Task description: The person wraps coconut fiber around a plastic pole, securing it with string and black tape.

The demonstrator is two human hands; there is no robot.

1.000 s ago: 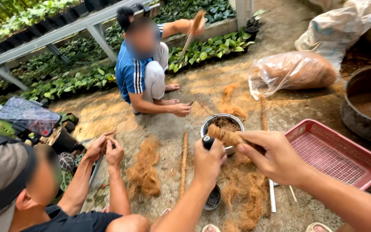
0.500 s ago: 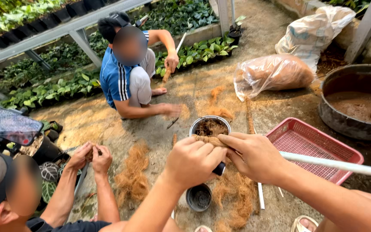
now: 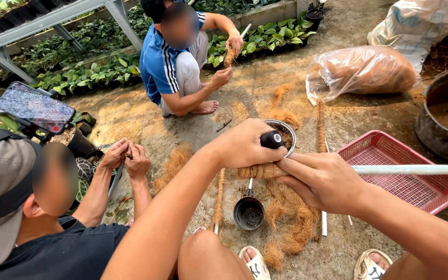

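My left hand (image 3: 245, 144) is closed around a black spool (image 3: 271, 139) and rests on the brown fibre-wrapped end (image 3: 259, 171) of a white pole (image 3: 416, 169). My right hand (image 3: 323, 181) grips the same pole just right of the wrapping and holds it level above the ground. Loose coconut fibre (image 3: 289, 220) lies on the ground below my hands, beside a small black pot (image 3: 249, 213) and a round metal bowl (image 3: 284, 132) of fibre.
A red plastic basket (image 3: 405, 179) sits at the right, a dark basin (image 3: 444, 116) behind it. Sacks (image 3: 361, 72) lie at the back. One person in blue squats ahead handling fibre; another in a cap crouches at my left. Plant trays line the back.
The view has dropped and closed in on my hands. My left hand has moved onto the wrapped pole end with the spool. The person in blue brought both hands together on fibre.
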